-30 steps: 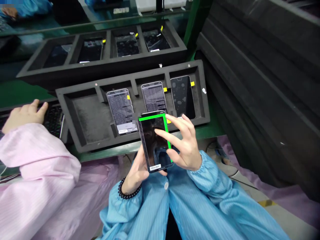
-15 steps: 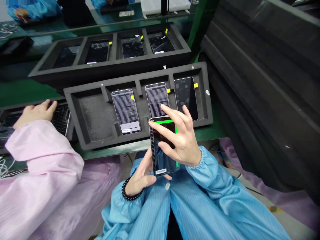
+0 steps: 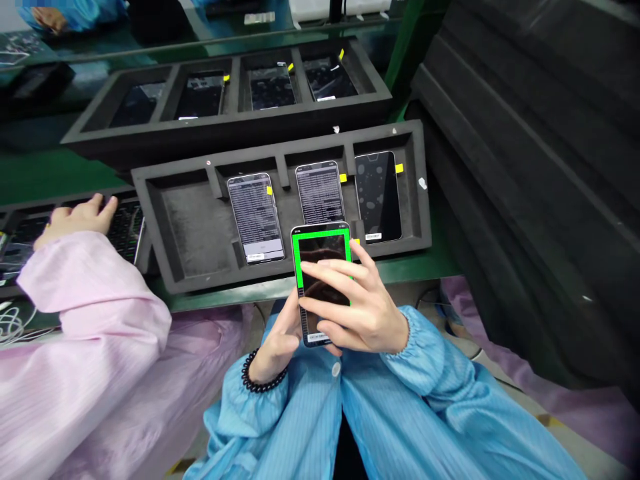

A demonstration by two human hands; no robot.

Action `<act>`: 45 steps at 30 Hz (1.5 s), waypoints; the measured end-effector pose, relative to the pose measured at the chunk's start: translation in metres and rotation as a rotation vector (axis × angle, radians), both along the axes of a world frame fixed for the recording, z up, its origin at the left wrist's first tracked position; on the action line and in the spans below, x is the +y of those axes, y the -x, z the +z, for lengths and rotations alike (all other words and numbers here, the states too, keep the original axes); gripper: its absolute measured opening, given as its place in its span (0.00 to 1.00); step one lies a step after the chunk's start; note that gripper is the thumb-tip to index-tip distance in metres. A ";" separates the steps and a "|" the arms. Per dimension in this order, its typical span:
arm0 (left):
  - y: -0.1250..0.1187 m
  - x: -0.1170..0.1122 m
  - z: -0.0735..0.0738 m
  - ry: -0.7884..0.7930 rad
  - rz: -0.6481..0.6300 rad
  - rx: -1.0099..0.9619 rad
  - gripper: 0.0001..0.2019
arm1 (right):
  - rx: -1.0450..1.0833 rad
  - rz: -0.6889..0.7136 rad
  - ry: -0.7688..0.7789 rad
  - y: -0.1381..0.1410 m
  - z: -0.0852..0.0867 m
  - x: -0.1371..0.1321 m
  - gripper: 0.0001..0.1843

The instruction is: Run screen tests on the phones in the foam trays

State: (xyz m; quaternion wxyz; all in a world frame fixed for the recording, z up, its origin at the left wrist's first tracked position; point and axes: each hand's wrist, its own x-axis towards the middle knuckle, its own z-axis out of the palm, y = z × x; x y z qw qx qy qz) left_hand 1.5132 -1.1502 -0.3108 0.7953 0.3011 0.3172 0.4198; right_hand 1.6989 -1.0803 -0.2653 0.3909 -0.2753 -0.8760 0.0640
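In front of my body a smartphone (image 3: 320,250) is held up, its dark screen edged with a green band along the top, the right side and the upper left side. My left hand (image 3: 277,347) grips the lower left edge from below and wears a black coiled band at the wrist. Over the screen lies my right hand (image 3: 363,303), fingers spread, a fingertip at the left edge where the green ends. Behind it a black foam tray (image 3: 187,233) carries a phone with lines of text (image 3: 255,217), a second text-filled phone (image 3: 320,193) and a dark-screened phone (image 3: 380,197).
A second foam tray (image 3: 225,127) with several dark phones stands behind. At the left a co-worker's hand (image 3: 75,220) rests on a keyboard (image 3: 127,227), with a pink sleeve (image 3: 110,287) beside me. Stacked black foam trays (image 3: 525,167) fill the right side.
The green band has spread along the top and down the upper left side of the screen. My right hand has moved down along the left edge, fingers spread lower over the phone.
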 end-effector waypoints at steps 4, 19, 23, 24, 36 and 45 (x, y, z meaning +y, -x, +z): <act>-0.001 0.006 0.011 0.047 0.140 -0.018 0.39 | -0.018 0.100 0.008 0.001 -0.009 -0.016 0.12; -0.003 0.014 0.023 0.107 0.216 0.047 0.44 | -0.125 0.049 0.041 0.006 -0.012 -0.012 0.22; -0.002 0.015 0.024 0.122 0.227 0.052 0.44 | -0.077 0.149 0.037 0.005 -0.016 -0.020 0.18; -0.001 0.015 0.025 0.132 0.229 0.056 0.45 | -0.071 0.171 0.037 0.005 -0.018 -0.022 0.17; -0.003 0.016 0.032 0.165 0.248 0.026 0.43 | 0.066 0.222 0.062 -0.001 -0.018 -0.023 0.21; 0.009 0.018 0.027 0.123 0.184 0.020 0.43 | 0.175 -0.129 -0.002 -0.038 -0.020 -0.015 0.21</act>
